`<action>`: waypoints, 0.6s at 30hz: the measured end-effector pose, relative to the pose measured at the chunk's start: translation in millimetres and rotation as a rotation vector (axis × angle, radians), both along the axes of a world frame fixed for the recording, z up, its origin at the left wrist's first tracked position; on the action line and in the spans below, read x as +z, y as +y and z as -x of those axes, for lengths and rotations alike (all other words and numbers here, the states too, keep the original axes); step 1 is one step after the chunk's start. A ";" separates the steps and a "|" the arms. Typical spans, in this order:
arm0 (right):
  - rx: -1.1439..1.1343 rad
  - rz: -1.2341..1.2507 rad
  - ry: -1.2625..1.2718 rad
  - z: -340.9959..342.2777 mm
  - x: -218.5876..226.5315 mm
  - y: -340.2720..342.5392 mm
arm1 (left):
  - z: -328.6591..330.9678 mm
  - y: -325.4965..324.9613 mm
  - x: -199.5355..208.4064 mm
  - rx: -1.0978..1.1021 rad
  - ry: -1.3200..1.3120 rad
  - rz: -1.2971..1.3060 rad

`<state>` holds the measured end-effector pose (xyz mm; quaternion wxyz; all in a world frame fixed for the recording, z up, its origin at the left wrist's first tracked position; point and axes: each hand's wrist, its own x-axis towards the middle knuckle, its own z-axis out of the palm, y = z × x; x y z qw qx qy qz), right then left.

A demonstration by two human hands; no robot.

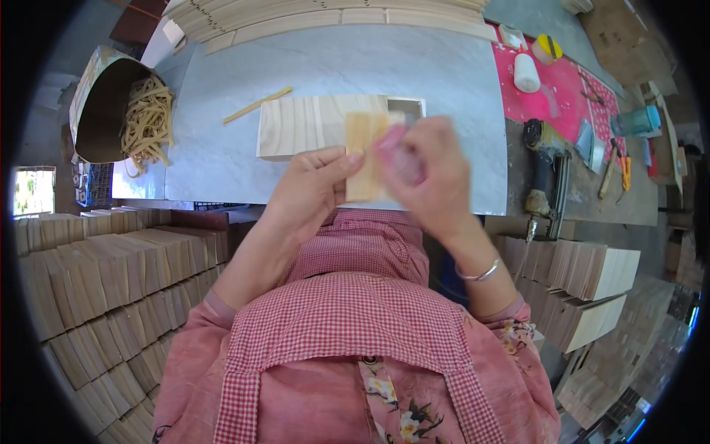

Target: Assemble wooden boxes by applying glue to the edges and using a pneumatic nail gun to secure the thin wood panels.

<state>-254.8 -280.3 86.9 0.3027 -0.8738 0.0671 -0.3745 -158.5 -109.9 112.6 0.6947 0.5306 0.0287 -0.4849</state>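
My left hand (pixel 314 181) grips a small flat wooden board (pixel 364 166) by its left edge, thumb on top, and holds it upright at the table's front edge. Against the board's right side, my right hand (pixel 436 174) presses a bunched pink cloth (pixel 405 161); both are smeared by motion. Behind the board lies a long pale wooden box (pixel 303 122), with an open gap at its right end. Part of the box is hidden by the board and my right hand. A thin wooden strip (pixel 257 105) rests on the table beyond the box's left end.
The grey tabletop (pixel 222 163) carries stacked slats (pixel 296 22) at the back. A tipped container (pixel 103 111) with tan bands (pixel 148 115) stands left. A white bottle (pixel 526 72), tape roll (pixel 547 49) and pliers (pixel 625 177) lie right. Board stacks (pixel 111 274) stand at lower left.
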 end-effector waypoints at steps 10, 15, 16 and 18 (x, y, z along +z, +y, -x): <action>-0.737 0.269 0.178 36.3 -26.1 -299.0 | -0.5 10.2 -10.2 0.055 0.037 -0.044; -0.717 0.442 0.290 36.0 -54.1 -306.5 | 1.5 -5.3 -10.3 0.046 0.059 -0.036; -0.690 0.503 0.301 41.4 -56.1 -305.9 | 2.1 -8.8 -10.1 0.033 0.067 -0.032; -0.400 0.032 0.305 14.8 -26.3 -215.3 | 4.4 -8.3 -16.0 0.076 0.089 -0.014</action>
